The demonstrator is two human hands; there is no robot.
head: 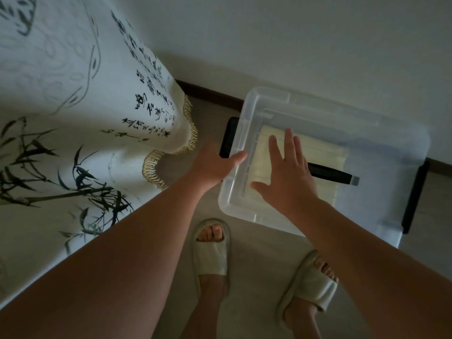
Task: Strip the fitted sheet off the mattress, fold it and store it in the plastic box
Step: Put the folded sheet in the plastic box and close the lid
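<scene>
A clear plastic box (381, 152) stands on the floor against the wall, with what looks like its translucent lid on top. Through the plastic I see the folded pale yellow sheet (325, 152) lying inside. A black bar handle (335, 176) runs across the top, and black latches (225, 137) sit at both ends. My right hand (288, 174) lies flat on the top with fingers spread and straight. My left hand (215, 162) is at the box's left edge, thumb touching the rim; its other fingers are hidden.
To the left is the bed under a white cover (73, 106) printed with bamboo and calligraphy, with a gold fringe (156, 172) hanging near the box. My feet in pale slippers (212, 250) stand on the floor just before the box. A dark skirting board (210, 92) runs along the wall.
</scene>
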